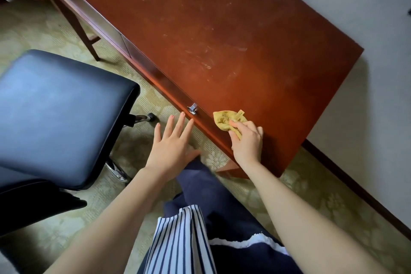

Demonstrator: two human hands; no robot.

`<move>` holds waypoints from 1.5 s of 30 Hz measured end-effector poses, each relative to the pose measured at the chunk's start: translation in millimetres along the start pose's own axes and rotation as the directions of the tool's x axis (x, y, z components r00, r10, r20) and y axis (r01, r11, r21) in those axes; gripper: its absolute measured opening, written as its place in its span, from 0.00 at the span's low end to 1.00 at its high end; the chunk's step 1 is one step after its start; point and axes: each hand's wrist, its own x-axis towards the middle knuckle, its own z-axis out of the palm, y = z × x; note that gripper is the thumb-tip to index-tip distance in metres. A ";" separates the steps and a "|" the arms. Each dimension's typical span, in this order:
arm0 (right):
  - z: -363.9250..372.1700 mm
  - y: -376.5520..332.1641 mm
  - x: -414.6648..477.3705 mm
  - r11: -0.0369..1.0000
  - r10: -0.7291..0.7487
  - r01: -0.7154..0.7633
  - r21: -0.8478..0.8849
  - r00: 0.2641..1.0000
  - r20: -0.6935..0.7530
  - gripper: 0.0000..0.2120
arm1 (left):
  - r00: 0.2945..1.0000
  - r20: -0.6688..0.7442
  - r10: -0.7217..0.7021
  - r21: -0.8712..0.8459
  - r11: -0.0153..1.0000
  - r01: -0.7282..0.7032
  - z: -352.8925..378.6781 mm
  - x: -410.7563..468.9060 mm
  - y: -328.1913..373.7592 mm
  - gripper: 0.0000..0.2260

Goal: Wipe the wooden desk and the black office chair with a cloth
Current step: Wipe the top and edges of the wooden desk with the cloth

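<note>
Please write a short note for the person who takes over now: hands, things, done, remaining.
Right hand grips the yellow cloth on the wooden desk, at its near edge.
Left hand is open, holding nothing, beside the drawer front.
The black office chair stands left of the desk.
Pale smears show on the desk; most of it and the chair seem not yet wiped.

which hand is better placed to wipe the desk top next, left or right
Right. The right hand grips the yellow cloth at the front edge of the desk; the left hand is open and holds nothing.
</note>
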 end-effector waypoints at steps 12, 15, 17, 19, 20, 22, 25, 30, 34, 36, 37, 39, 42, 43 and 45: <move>52.3 -103.2 108.4 0.886 -0.463 0.451 0.106 0.862 0.208 0.14 | 0.980 0.011 -0.197 -0.032 0.980 0.197 -47.2 74.3 -76.2 0.39; 60.5 -129.7 135.4 0.847 -0.531 0.515 0.129 0.814 0.237 0.14 | 0.967 0.010 -0.256 -0.055 0.965 0.256 -57.7 93.3 -90.1 0.39; 67.9 -148.4 151.0 0.826 -0.564 0.548 0.135 0.789 0.246 0.14 | 0.954 0.010 -0.298 -0.072 0.952 0.298 -62.2 104.2 -97.9 0.39; 76.1 -166.0 162.4 0.818 -0.574 0.557 0.143 0.781 0.246 0.14 | 0.947 0.024 -0.319 -0.082 0.944 0.320 -66.4 113.4 -104.5 0.40; 79.4 -173.2 165.8 0.819 -0.573 0.554 0.146 0.783 0.244 0.13 | 0.946 0.034 -0.323 -0.084 0.942 0.325 -68.9 117.3 -107.1 0.40; 84.3 -183.1 170.5 0.824 -0.567 0.547 0.148 0.787 0.243 0.13 | 0.939 0.048 -0.340 -0.095 0.934 0.343 -76.1 125.6 -113.2 0.40; 84.9 -186.2 171.8 0.804 -0.594 0.573 0.158 0.776 0.211 0.14 | 0.936 0.040 -0.350 -0.111 0.929 0.353 -87.4 139.1 -121.7 0.39; 85.7 -176.2 164.6 0.775 -0.626 0.612 0.160 0.778 0.055 0.17 | 0.958 0.005 -0.288 -0.113 0.951 0.287 -100.5 164.8 -128.4 0.39; 89.3 -165.2 155.8 0.864 -0.487 0.495 0.094 0.868 -0.094 0.20 | 0.983 0.051 -0.176 -0.065 0.982 0.179 -108.0 187.7 -127.7 0.43; 89.8 -162.9 151.5 0.910 -0.391 0.407 0.071 0.904 -0.170 0.20 | 0.989 0.105 -0.102 0.006 0.995 0.102 -110.3 197.9 -127.6 0.46; 89.8 -162.3 150.1 0.928 -0.346 0.366 0.067 0.916 -0.203 0.20 | 0.989 0.132 -0.068 0.045 0.997 0.062 -110.3 201.7 -127.7 0.47; 88.3 -160.3 146.1 0.961 -0.244 0.268 0.063 0.935 -0.257 0.19 | 0.983 0.182 0.001 0.106 0.994 -0.021 -109.8 209.4 -127.2 0.50; 84.1 -148.0 135.0 0.991 -0.087 0.117 0.070 0.940 -0.329 0.17 | 0.968 0.237 0.084 0.173 0.977 -0.127 -107.6 219.6 -125.8 0.52; 80.9 -140.4 129.9 0.995 -0.046 0.075 0.071 0.937 -0.346 0.17 | 0.965 0.245 0.098 0.185 0.972 -0.146 -106.3 221.7 -124.3 0.53; 71.4 -121.6 119.5 0.998 0.005 0.018 0.061 0.931 -0.364 0.17 | 0.964 0.241 0.114 0.199 0.966 -0.164 -103.7 222.5 -120.8 0.54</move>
